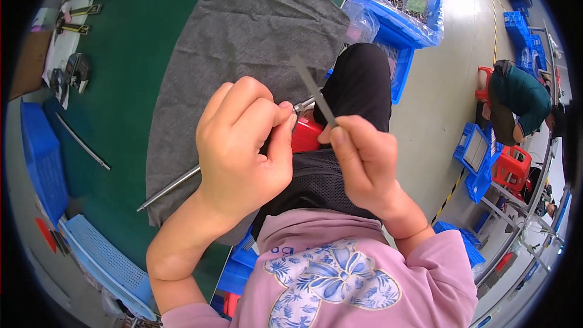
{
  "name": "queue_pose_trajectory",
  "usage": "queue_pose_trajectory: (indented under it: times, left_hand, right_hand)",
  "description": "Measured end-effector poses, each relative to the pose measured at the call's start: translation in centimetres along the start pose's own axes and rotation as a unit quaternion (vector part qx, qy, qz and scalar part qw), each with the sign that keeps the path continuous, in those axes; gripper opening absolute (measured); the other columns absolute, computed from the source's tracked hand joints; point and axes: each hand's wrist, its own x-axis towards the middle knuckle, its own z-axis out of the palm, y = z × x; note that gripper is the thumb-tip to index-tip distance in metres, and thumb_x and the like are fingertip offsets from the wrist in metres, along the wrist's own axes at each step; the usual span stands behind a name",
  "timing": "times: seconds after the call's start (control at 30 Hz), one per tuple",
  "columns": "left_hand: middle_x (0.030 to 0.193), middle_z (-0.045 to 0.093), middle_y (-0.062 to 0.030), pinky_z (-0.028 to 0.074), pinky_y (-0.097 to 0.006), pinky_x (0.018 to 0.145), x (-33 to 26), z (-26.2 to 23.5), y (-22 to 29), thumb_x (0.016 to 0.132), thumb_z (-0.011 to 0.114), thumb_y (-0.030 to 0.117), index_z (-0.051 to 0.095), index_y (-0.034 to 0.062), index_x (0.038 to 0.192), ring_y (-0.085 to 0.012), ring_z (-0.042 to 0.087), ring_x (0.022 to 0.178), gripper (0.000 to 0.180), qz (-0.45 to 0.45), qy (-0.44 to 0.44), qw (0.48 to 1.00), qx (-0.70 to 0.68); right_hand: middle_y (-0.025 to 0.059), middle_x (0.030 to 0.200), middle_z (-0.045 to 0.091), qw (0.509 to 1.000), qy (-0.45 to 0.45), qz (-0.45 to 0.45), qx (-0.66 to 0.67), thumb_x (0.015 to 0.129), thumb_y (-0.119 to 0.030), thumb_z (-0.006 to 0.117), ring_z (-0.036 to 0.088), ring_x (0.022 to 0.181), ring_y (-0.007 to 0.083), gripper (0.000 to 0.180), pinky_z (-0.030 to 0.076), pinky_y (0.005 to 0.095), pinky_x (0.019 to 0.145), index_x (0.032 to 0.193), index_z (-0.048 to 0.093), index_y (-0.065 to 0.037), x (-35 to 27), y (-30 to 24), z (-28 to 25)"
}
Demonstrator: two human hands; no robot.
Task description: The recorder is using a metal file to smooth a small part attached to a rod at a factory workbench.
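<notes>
From here: left hand (244, 140) closed, fingertips pinching what looks like one metal rod (170, 188), middle hidden behind it, probably to steady it. Right hand (368, 157) grips a flat grey strip (314, 90) by one end, leaving its length free; contact unclear. Grey cloth (243, 30) covers green tabletop (133, 42), likely against scratches.

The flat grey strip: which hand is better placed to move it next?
Probably the right hand: its thumb and finger already pinch one end of the flat grey strip. The left hand seems busy pinching a shiny metal piece.
</notes>
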Motion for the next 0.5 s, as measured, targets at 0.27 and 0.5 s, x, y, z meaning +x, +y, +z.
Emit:
queue_pose_trajectory:
  times: [0.27,0.5]
  left_hand:
    - [0.069,0.048,-0.0069,0.036,-0.034,0.050,0.0,0.0,0.1,0.064,0.068,-0.008,0.052,0.0022,0.067,-0.0234,0.046,0.058,0.019,-0.005,0.002,1.000,-0.004]
    - [0.069,0.048,-0.0072,0.036,-0.035,0.050,0.0,0.0,0.0,0.064,0.067,-0.008,0.052,0.0020,0.067,-0.0247,0.046,0.059,0.018,-0.014,0.002,1.000,-0.010]
  right_hand:
    - [0.0109,0.065,0.061,0.999,-0.012,-0.031,-0.005,0.087,-0.002,0.057,0.061,0.052,0.0259,0.004,0.045,0.0315,0.046,0.086,0.060,-0.002,-0.4,0.5,0.9]
    - [0.0103,0.062,0.060,0.999,0.000,-0.027,-0.031,0.086,-0.005,0.058,0.061,0.052,0.0273,0.004,0.045,0.0329,0.046,0.083,0.058,-0.003,-0.4,0.6,1.3]
